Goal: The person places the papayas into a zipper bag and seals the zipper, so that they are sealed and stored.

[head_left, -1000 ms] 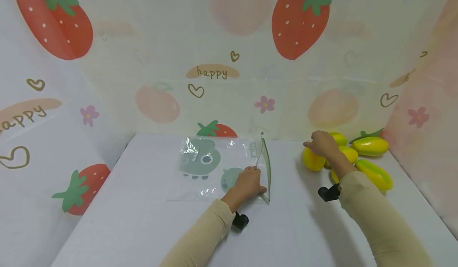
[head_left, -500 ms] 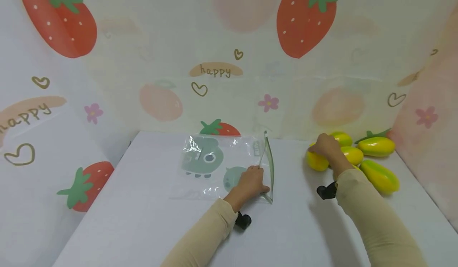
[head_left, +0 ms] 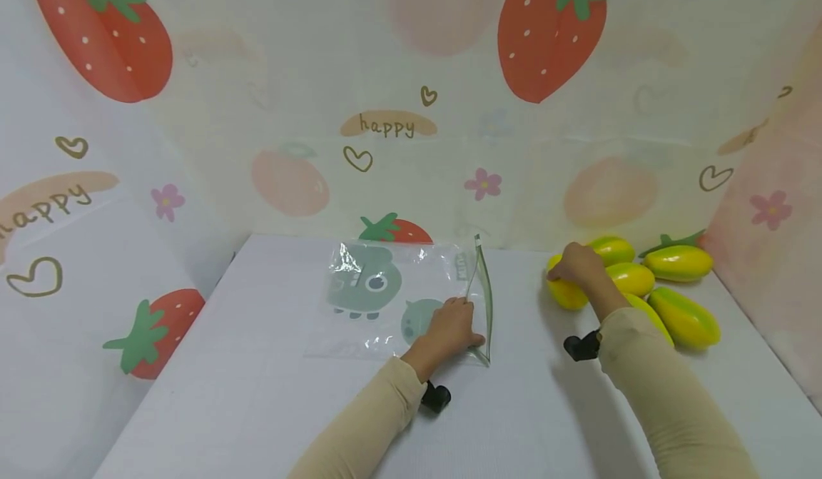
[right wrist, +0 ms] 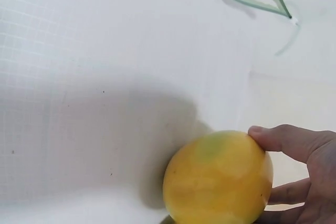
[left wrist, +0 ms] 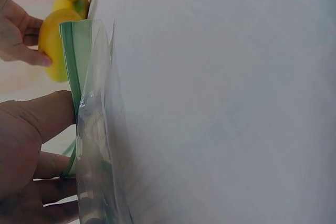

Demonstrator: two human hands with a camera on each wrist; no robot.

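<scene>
A clear zip bag [head_left: 385, 333] with green cartoon prints lies flat on the white table, its green-edged mouth [head_left: 489, 300] parted toward the right. My left hand [head_left: 446, 329] holds the bag at this mouth; in the left wrist view its thumb [left wrist: 55, 111] meets the green edge and the fingertips are hidden behind the film. At the back right my right hand [head_left: 581, 268] grips a yellow papaya [head_left: 565, 293] from above. The right wrist view shows the thumb [right wrist: 283, 139] against the papaya's side, with the fingers partly hidden behind it.
Several more yellow-green papayas, including one at the front [head_left: 683, 316] and one by the right wall [head_left: 677, 263], lie around my right hand. A fruit-printed backdrop [head_left: 302, 93] closes off the back and sides. Black wrist cameras, such as the right one [head_left: 581, 347], hang below the sleeves.
My right hand has come down onto the leftmost papaya, its fingers now around it, and the fruit has shifted slightly. The left hand stays at the bag's mouth. The head view has turned a little.
</scene>
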